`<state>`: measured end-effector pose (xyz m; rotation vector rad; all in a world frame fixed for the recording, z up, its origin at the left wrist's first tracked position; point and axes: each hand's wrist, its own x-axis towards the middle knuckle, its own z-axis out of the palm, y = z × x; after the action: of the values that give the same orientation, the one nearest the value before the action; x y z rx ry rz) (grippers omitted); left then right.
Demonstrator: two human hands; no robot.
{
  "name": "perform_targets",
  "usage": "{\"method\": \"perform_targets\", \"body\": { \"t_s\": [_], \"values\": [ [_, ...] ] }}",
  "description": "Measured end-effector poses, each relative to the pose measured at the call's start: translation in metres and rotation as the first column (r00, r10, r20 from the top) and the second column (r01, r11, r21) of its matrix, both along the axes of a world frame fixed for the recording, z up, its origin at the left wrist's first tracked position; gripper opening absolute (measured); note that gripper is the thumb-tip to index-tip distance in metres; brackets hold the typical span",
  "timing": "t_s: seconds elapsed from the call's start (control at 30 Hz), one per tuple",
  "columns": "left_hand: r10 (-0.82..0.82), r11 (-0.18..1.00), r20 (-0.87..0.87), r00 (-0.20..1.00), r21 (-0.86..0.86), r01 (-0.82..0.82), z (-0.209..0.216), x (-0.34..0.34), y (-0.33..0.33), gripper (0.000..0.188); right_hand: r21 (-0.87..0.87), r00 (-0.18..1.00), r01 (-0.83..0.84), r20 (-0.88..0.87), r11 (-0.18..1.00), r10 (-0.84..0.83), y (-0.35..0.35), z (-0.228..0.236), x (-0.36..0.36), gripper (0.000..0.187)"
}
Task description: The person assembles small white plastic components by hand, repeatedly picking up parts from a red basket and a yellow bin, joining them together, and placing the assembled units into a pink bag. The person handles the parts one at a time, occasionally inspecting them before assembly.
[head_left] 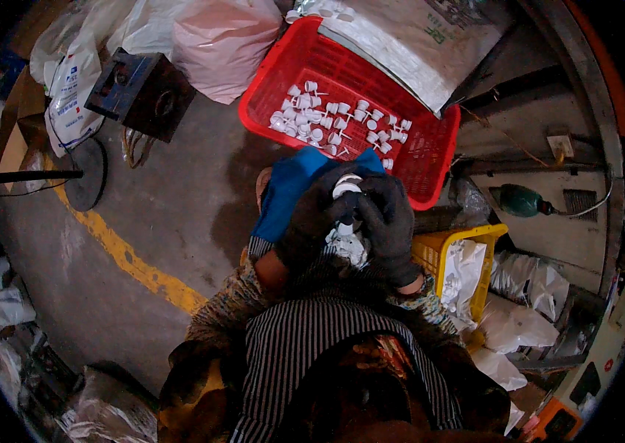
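Note:
Both my hands wear dark gloves and meet in front of my lap. My left hand (pixel 314 218) and my right hand (pixel 385 221) have their fingers closed around a small white plastic cap (pixel 346 186) between them. More white plastic (pixel 349 249) shows below the fingers, over my striped apron; I cannot tell its exact kind. Just beyond my hands stands a red plastic basket (pixel 441 166) with many white caps (pixel 305 118) loose in it, some with thin stems.
A white sack (pixel 408 59) lies over the basket's far right side. To the right is a yellow crate (pixel 438 255) with a white bag. A dark metal box (pixel 139 92) and a pink bag (pixel 220 48) sit at the far left. A yellow line (pixel 124 258) crosses the floor.

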<state>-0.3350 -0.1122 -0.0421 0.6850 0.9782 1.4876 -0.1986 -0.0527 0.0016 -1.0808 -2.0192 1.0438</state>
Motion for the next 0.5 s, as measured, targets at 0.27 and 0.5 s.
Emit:
{"method": "perform_targets", "body": {
  "t_s": [0.27,0.5],
  "values": [
    [0.017,0.999,0.005,1.000,-0.028,-0.017,0.003,0.000,0.001,0.045,-0.334,0.982,0.077,-0.137,0.940,-0.129,0.002,-0.027,0.007,0.013],
    [0.011,0.997,0.048,0.999,-0.077,-0.007,-0.006,0.003,-0.002,0.040,-0.514,0.944,0.051,-0.255,0.856,-0.209,-0.002,-0.013,0.001,0.015]
  ]
}}
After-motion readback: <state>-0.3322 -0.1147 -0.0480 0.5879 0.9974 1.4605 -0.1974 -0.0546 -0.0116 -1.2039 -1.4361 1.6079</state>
